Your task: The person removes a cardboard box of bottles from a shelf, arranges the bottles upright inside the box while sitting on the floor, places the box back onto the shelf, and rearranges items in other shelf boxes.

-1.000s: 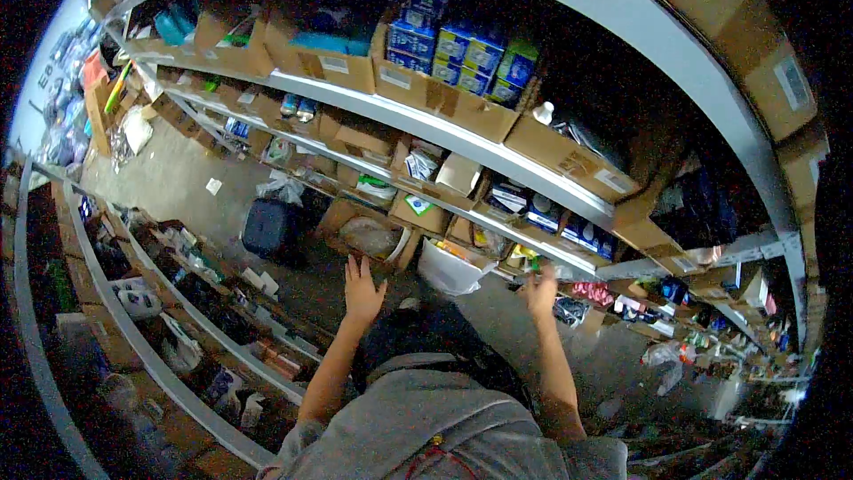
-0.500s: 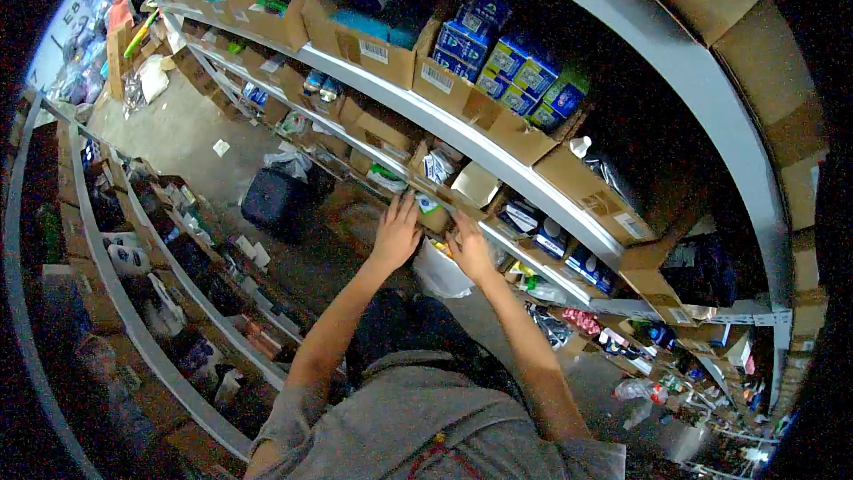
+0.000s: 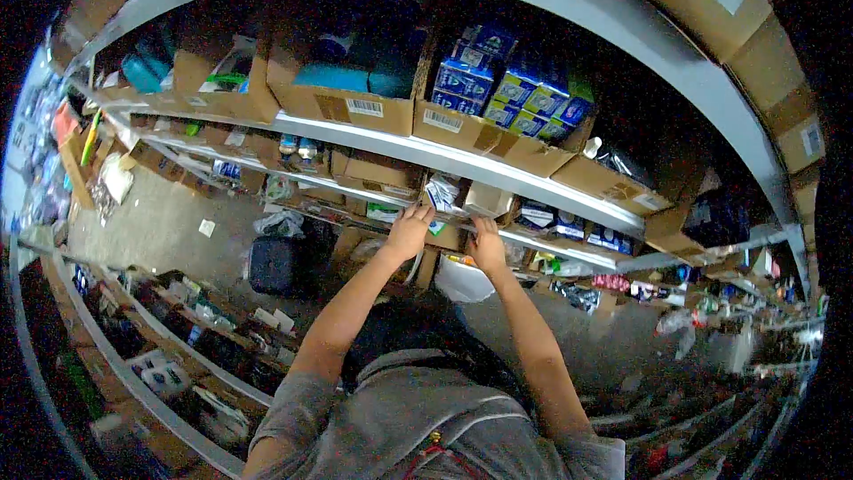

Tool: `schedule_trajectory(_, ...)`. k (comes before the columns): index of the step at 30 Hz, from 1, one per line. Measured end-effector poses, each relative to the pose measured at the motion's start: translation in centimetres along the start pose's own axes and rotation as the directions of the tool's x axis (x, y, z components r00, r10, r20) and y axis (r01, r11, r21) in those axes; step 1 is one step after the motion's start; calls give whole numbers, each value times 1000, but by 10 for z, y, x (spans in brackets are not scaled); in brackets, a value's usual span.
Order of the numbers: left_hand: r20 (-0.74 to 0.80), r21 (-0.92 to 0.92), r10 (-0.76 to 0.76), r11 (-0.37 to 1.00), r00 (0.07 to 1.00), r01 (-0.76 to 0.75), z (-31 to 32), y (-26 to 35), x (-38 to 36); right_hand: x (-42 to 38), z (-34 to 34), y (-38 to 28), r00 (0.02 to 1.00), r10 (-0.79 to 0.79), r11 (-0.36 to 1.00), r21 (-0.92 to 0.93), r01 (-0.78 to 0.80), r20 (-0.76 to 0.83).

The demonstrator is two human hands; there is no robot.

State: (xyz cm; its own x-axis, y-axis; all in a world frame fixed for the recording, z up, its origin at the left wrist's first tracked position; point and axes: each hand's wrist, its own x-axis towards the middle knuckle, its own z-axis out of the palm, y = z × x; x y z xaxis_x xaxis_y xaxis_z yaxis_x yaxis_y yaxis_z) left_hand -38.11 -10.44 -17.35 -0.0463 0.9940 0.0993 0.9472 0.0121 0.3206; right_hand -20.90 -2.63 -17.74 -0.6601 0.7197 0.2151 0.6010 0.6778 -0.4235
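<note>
My left hand reaches to the middle shelf, its fingers extended over the front edge beside a cardboard bin. In that bin lie blue-and-white packets. To the right, my right hand has its fingers on the same edge, in front of a pale open box. Neither hand visibly holds anything. Between and below them shows a cardboard surface with a green-and-white patch near my left fingers. A white bag or sheet hangs just under my right hand.
Blue-and-yellow boxes fill a carton on the shelf above. A dark bin with a plastic bag on top stands on the aisle floor to the left. Another loaded rack runs behind at lower left.
My view has turned, so the shelves now run more level across it. Both hands stay at the shelf edge, with the fingers shifted slightly.
</note>
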Motion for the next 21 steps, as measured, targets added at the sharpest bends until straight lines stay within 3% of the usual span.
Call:
schedule_trajectory(7, 43, 31, 156, 987, 987, -157, -4, -12, -29, -16, 25, -18, 940, 110, 993, 72, -91, -322)
schedule_trajectory(14, -3, -47, 270, 962, 963, -270, 2, -21, -64, -55, 25, -37, 968, 183, 982, -26, -190, -171)
schedule_trajectory(16, 67, -92, 290, 955, 955, -283, 4, -22, -74, -62, 21, -47, 966, 190, 980, -22, -197, -176)
schedule_trajectory(21, 58, -112, 292, 952, 954, -285, -5, -17, -96, -79, 13, -62, 969, 90, 996, 5, -92, -231)
